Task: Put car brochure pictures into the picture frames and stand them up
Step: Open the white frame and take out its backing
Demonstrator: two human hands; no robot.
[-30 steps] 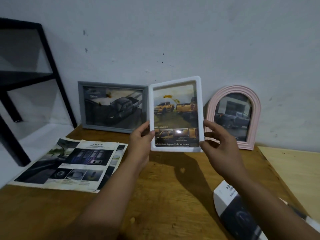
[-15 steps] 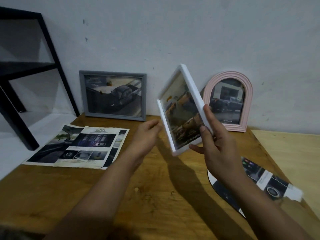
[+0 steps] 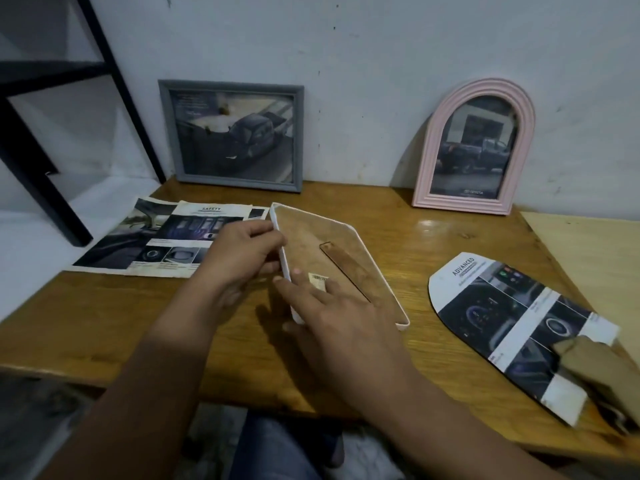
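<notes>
While the right hand (image 3: 341,317) is lying flat-fingered on the brown backing, the left hand (image 3: 242,258) is pinching the rim of the face-down white rectangular plastic frame (image 3: 346,244), which is probably light, stiff and fragile-fronted; behind it, a grey frame (image 3: 231,91) is leaning upright.

wooden table (image 3: 433,237) | white frame (image 3: 377,271) face-down | grey frame (image 3: 232,135), pink frame (image 3: 474,147) upright | brochure sheets (image 3: 166,240)

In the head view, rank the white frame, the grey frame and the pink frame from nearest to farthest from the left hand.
1. White frame: face down on the table, its left edge gripped by the left hand.
2. Grey frame: standing against the wall, behind the hand.
3. Pink frame: against the wall, far right.
</notes>
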